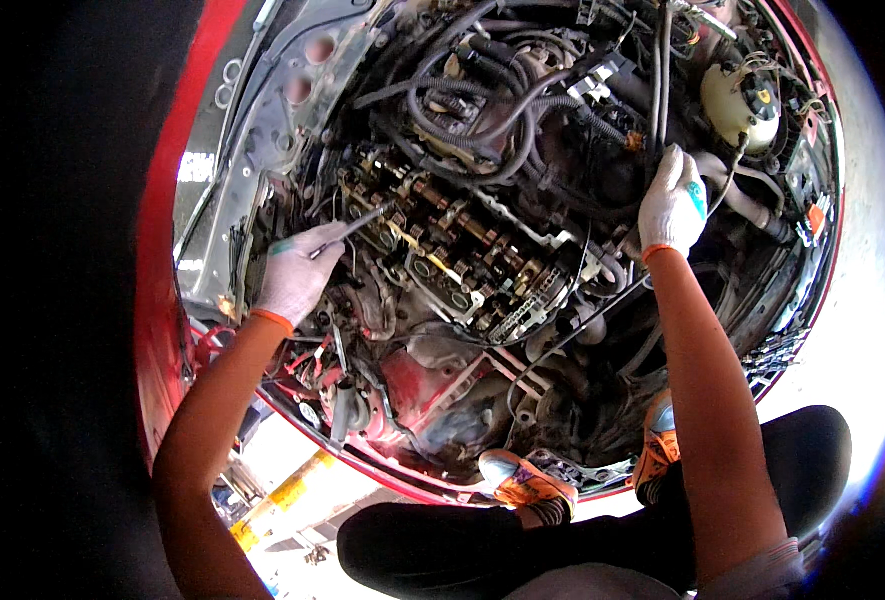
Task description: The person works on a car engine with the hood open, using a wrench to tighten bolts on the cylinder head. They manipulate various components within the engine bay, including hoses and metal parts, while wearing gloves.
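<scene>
Open engine bay [293,110] of a red car, valve cover off, cam gear and valvetrain [453,245] exposed across the middle; you're perched on the front edge, orange shoes [523,485] on the lower crossmember.

Your left hand [298,270], white glove, fingers clamped round a slim metal hand tool [348,228]. Its tip points into the left end of the cylinder head, right at the end of the cam row. Can't tell if the tip is seated on a fastener or just touching.

Your right hand [671,200], also gloved, fingers curled down and resting on hoses at the right side of the bay, just below the pale coolant reservoir [741,100]. Looks like bracing, not gripping a part; whether it's closed on a hose I can't tell.

My read: you're working at the left end of the head with the tool. Next move calls for a square seat on the tip before loading it, and steady footing.
</scene>
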The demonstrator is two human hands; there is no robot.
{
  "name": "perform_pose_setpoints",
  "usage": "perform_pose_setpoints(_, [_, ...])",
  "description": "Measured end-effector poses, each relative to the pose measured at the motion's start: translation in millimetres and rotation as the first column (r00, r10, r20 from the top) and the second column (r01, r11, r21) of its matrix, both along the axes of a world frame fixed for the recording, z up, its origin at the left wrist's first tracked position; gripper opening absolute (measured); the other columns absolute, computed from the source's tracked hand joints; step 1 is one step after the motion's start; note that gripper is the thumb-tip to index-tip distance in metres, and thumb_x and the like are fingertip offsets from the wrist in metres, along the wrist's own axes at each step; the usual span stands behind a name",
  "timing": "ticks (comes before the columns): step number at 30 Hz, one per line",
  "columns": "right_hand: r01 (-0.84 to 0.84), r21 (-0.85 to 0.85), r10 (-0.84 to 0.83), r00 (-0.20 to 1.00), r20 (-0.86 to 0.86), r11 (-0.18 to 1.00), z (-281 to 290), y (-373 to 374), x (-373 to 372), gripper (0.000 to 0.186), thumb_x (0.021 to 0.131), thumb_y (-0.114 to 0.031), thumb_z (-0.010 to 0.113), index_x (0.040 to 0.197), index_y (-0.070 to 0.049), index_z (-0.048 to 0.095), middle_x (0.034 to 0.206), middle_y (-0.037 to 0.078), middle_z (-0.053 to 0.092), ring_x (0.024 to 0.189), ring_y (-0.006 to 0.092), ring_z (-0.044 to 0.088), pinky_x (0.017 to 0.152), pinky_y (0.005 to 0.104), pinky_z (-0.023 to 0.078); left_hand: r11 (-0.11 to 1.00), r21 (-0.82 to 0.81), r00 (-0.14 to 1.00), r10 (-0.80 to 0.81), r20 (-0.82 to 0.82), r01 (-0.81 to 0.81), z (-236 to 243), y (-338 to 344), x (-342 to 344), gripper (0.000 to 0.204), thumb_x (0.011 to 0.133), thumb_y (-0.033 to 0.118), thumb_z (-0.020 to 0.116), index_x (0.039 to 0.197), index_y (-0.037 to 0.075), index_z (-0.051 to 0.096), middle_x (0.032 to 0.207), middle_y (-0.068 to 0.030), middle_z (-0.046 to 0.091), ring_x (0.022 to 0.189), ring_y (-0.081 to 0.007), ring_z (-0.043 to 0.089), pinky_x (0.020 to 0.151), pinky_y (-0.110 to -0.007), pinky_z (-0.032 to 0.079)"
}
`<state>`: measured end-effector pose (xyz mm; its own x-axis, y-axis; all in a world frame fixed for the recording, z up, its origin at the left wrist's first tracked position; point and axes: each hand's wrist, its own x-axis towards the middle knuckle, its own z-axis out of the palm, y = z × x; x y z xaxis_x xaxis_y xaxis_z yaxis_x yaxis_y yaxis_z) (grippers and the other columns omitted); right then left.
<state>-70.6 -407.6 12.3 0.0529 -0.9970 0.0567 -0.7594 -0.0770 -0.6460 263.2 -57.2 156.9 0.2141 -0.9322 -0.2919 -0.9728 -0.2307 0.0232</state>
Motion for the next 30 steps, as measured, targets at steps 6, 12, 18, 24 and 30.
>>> perform_pose_setpoints(6, [-0.028, -0.033, 0.028, 1.0, 0.005, 0.999, -1.5, -0.8, -1.1, 0.043, 0.111, -0.042, 0.05, 0.115, -0.008, 0.077, 0.104, 0.023, 0.076, 0.099, 0.0428, 0.073, 0.089, 0.0497, 0.056, 0.76, 0.163, 0.663, 0.634, -0.399, -0.629, 5.0, -9.0, -11.2, 0.035, 0.103, 0.018, 0.07, 0.137, 0.01, 0.071, 0.076, -0.0043, 0.069, 0.073, -0.0175, 0.071, 0.061, -0.04, 0.055])
perform_pose_setpoints(12, [-0.051, -0.002, 0.051, 0.998, 0.029, 0.999, -0.2, -0.8, -1.1, 0.044, 0.111, -0.043, 0.05, 0.112, -0.007, 0.076, 0.099, 0.024, 0.075, 0.096, 0.0445, 0.072, 0.086, 0.052, 0.054, 0.936, 0.351, 0.981, -0.096, 0.167, 0.031, 14.6, -7.9, -13.6, 0.035, 0.103, 0.018, 0.064, 0.137, 0.016, 0.07, 0.087, -0.0138, 0.071, 0.077, -0.0372, 0.072, 0.067, -0.05, 0.059])
perform_pose_setpoints(18, [-0.026, -0.014, 0.025, 0.999, -0.028, 1.0, -3.9, -1.2, -1.3, 0.045, 0.111, -0.044, 0.05, 0.113, -0.008, 0.076, 0.101, 0.024, 0.075, 0.096, 0.0439, 0.072, 0.086, 0.0518, 0.055, 0.847, -0.032, 0.789, 0.48, -0.383, -0.531, -1.4, -9.5, -7.7, 0.031, 0.101, 0.016, 0.071, 0.13, 0.008, 0.076, 0.098, -0.0098, 0.078, 0.084, -0.02, 0.075, 0.074, -0.035, 0.059])
perform_pose_setpoints(24, [-0.012, -0.018, 0.011, 1.0, -0.02, 1.0, -6.0, -0.5, -0.6, 0.046, 0.111, -0.045, 0.049, 0.12, -0.009, 0.076, 0.106, 0.024, 0.076, 0.101, 0.0438, 0.072, 0.09, 0.0512, 0.055, 0.978, 0.209, 0.983, -0.037, 0.178, -0.002, 17.6, -14.2, -17.4, 0.031, 0.102, 0.019, 0.07, 0.13, 0.006, 0.075, 0.092, -0.0115, 0.076, 0.084, -0.024, 0.076, 0.072, -0.038, 0.06])
perform_pose_setpoints(30, [-0.016, 0.021, 0.016, 1.0, -0.007, 1.0, -5.0, -1.8, -1.6, 0.048, 0.111, -0.047, 0.048, 0.121, -0.009, 0.076, 0.109, 0.024, 0.076, 0.103, 0.0438, 0.072, 0.092, 0.0513, 0.055, 0.854, -0.019, 0.801, 0.479, -0.36, -0.52, 6.3, -27.4, -17.6, 0.033, 0.099, 0.019, 0.073, 0.131, 0.014, 0.073, 0.082, -0.0123, 0.068, 0.078, -0.0337, 0.072, 0.065, -0.046, 0.057])
